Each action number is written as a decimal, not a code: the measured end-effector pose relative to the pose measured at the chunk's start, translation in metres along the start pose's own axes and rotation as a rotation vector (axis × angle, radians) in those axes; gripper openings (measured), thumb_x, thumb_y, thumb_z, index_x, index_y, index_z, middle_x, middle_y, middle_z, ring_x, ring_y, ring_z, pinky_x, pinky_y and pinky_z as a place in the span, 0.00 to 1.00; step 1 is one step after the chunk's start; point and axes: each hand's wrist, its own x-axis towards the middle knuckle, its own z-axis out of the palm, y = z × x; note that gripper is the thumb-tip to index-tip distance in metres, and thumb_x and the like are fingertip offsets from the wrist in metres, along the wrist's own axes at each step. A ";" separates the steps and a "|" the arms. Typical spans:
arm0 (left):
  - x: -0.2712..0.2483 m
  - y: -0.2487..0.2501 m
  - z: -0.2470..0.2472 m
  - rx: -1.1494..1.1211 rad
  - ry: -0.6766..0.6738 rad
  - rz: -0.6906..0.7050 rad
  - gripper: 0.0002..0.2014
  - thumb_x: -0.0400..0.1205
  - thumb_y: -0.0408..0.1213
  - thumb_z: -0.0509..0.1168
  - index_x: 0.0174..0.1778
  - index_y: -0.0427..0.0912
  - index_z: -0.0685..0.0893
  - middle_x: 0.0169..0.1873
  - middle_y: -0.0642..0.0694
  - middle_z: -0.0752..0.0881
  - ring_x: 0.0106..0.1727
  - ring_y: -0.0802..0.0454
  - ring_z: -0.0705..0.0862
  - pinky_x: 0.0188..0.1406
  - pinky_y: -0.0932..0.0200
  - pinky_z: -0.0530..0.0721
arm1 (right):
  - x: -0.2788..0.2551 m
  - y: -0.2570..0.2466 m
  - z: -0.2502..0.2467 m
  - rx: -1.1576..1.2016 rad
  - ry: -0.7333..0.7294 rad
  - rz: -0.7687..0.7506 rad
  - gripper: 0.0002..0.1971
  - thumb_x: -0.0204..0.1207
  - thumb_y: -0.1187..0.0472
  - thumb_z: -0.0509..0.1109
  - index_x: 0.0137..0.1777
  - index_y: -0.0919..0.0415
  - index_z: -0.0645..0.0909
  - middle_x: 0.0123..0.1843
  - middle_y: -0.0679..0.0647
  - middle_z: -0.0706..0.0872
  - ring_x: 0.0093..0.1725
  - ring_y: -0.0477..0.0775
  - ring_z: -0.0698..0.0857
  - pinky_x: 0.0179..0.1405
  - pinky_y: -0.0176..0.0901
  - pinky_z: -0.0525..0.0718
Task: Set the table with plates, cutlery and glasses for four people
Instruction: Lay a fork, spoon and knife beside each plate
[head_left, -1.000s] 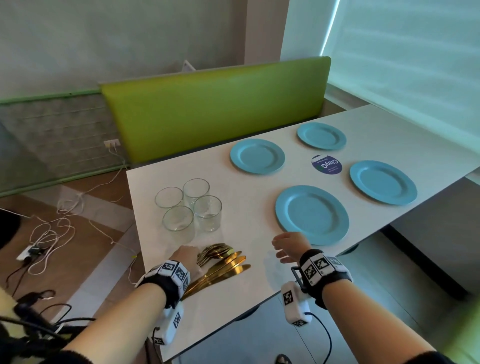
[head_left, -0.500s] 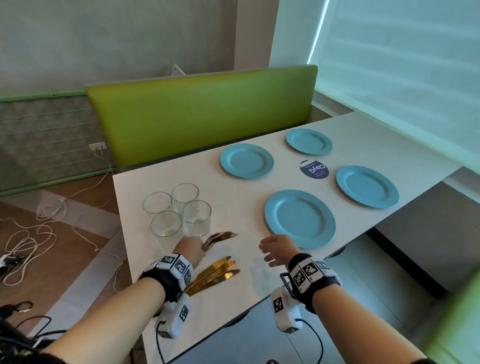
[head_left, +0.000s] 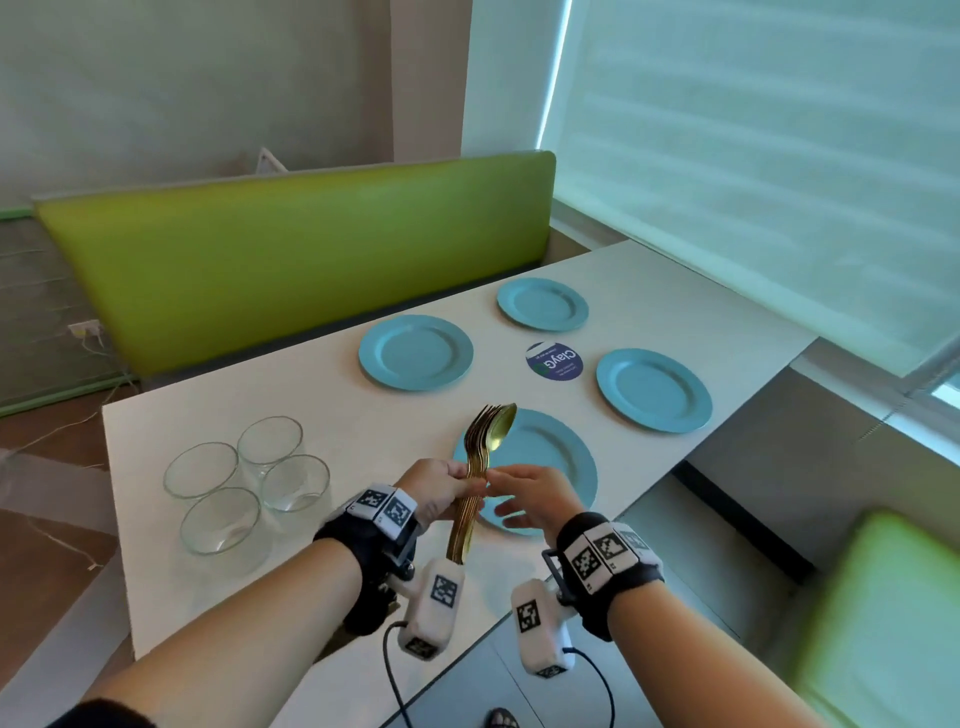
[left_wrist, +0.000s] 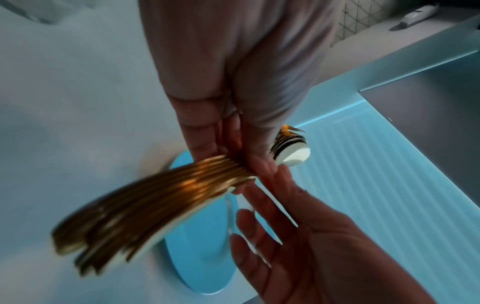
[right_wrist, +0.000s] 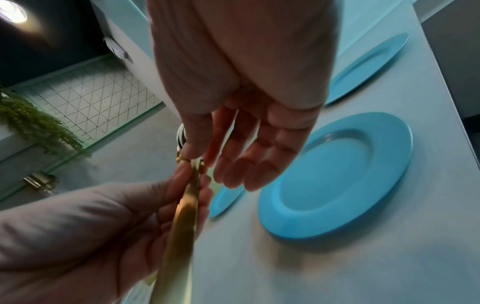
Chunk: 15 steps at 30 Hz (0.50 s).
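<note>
My left hand (head_left: 457, 488) grips a bundle of gold cutlery (head_left: 483, 441) by the handles and holds it above the table. The fork and spoon heads point away over the nearest blue plate (head_left: 550, 457). My right hand (head_left: 519, 493) is beside the bundle, its fingers straight, and its thumb and fingertips touch the handles (right_wrist: 184, 216). In the left wrist view the handles (left_wrist: 182, 189) fan out from my fist. Three more blue plates lie at the far left (head_left: 415, 353), far right (head_left: 543, 304) and right (head_left: 653, 389). Several empty glasses (head_left: 295, 483) stand grouped at the left.
The white table (head_left: 311, 400) carries a round dark sticker (head_left: 554, 361) between the plates. A green bench back (head_left: 291, 260) runs behind the table, and a green seat (head_left: 883, 597) lies at the lower right. The table's near edge runs just below my wrists.
My left hand has lifted the cutlery bundle off the table and brought it over the near plate. My right hand has risen from the table to touch it.
</note>
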 end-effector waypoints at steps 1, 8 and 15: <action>0.008 0.003 0.006 -0.005 -0.007 -0.003 0.06 0.80 0.25 0.65 0.40 0.37 0.83 0.26 0.48 0.86 0.20 0.62 0.85 0.23 0.69 0.84 | 0.006 -0.002 -0.008 0.011 -0.001 0.008 0.06 0.78 0.60 0.70 0.50 0.62 0.85 0.36 0.52 0.86 0.30 0.48 0.80 0.28 0.34 0.82; 0.071 0.033 0.041 -0.051 0.013 -0.024 0.06 0.79 0.27 0.67 0.38 0.40 0.85 0.24 0.49 0.86 0.22 0.61 0.84 0.28 0.67 0.85 | 0.065 -0.022 -0.060 0.071 0.047 0.010 0.05 0.78 0.63 0.70 0.40 0.59 0.82 0.34 0.52 0.84 0.29 0.47 0.80 0.26 0.34 0.81; 0.124 0.059 0.046 -0.147 0.194 -0.061 0.08 0.79 0.24 0.66 0.35 0.36 0.79 0.25 0.43 0.82 0.16 0.60 0.82 0.23 0.67 0.84 | 0.133 -0.034 -0.141 -0.241 0.143 0.079 0.10 0.77 0.65 0.70 0.34 0.58 0.79 0.31 0.52 0.81 0.26 0.48 0.76 0.22 0.32 0.80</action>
